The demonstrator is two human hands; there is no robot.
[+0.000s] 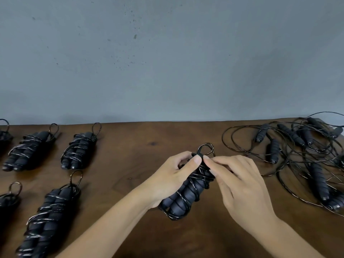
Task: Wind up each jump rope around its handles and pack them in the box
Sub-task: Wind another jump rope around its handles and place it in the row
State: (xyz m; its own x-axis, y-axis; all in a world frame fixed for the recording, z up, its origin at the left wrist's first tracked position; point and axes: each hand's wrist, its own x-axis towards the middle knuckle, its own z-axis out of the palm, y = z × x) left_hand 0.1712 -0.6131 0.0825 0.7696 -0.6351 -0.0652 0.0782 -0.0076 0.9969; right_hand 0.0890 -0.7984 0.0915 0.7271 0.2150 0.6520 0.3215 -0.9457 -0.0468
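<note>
Left of the held rope (188, 185), five wound bundles (79, 146) sit done, I think. Left hand (173, 175) grips its handles mid-table; right hand (240, 181) fingertips pinch the cord at the loop. Right of it, a tangled pile (305, 151) still waits. No box visible.

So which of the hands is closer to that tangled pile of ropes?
Right. The right hand lies just beside the tangled pile; the left hand is farther, across the wound rope both hold.
</note>
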